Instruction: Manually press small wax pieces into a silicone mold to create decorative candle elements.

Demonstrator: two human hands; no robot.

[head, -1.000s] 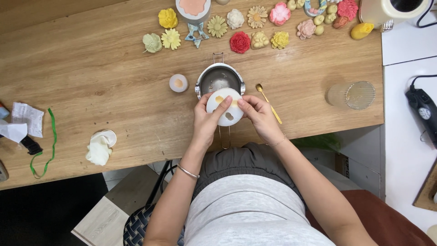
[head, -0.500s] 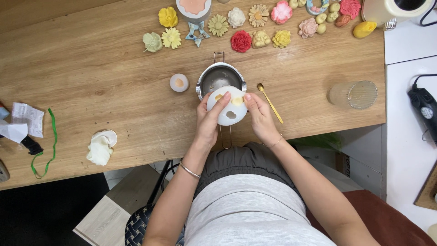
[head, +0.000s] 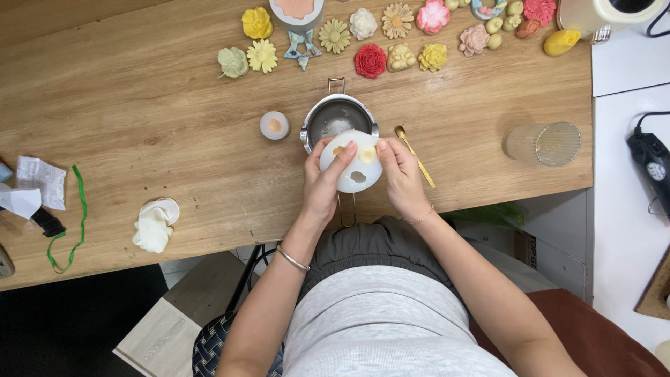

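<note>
Both my hands grip a round white silicone mould with small yellow-filled cavities, held just in front of a small steel pot. My left hand clasps its left side, with the thumb pressing on its top face. My right hand holds its right edge. A gold spoon lies on the wooden table just right of my right hand. A small white cup with orange filling stands left of the pot.
Several coloured flower-shaped pieces line the table's far edge. A ribbed glass stands at the right. A white cloth lump, a green ribbon and paper scraps lie at the left. A black device rests on the white surface at right.
The mould has stayed in both hands in front of the pot; my fingers have shifted a little on it, and the left thumb now presses on its top.
</note>
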